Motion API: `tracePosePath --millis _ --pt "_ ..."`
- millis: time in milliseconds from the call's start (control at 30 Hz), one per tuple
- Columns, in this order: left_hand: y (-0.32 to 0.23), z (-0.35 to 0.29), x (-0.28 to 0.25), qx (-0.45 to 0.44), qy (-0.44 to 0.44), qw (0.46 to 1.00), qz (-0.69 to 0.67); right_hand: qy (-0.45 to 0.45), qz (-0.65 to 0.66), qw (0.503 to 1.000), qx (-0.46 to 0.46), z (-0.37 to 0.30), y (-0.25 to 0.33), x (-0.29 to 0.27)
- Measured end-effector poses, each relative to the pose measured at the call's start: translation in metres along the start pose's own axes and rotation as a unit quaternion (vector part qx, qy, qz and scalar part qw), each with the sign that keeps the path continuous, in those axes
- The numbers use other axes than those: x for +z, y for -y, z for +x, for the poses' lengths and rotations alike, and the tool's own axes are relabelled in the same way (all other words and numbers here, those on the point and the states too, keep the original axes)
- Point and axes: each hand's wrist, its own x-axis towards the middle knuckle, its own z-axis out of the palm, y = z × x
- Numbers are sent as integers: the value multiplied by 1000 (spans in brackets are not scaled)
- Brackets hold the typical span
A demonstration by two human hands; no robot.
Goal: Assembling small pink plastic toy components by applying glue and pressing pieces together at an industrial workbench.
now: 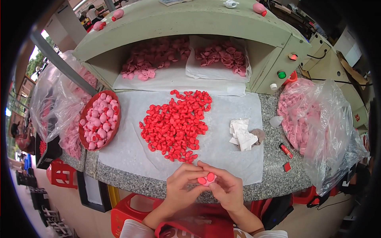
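In front of the red pile [174,129], a person's left grip [180,183] and right grip [229,188] pinch a pink-and-red piece [207,179] (likely mid-fitting); firm pressing seems needed next.

2 hands [228,186] close together, fingers [189,175] curled

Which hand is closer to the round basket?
Left. The left hand is below and right of the basket in the picture; the right hand is farther right.
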Motion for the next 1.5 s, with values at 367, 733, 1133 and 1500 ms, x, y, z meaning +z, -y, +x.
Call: tracePosePath --millis 367,733,1133,1500 --pt "-2 2 6 -100 -52 974 -197 19 -7 1000 24 24 14 -18" --pt "20 -28 65 -199 -254 893 -313 -312 -76 941 -107 33 -45 10" --pt "54 -34 -1 -60 -346 913 -211 58 -531 828 -172 -44 -31 12" --pt "-8 -40 -30 -110 121 985 -59 92 -270 958 42 -17 -1 -16"
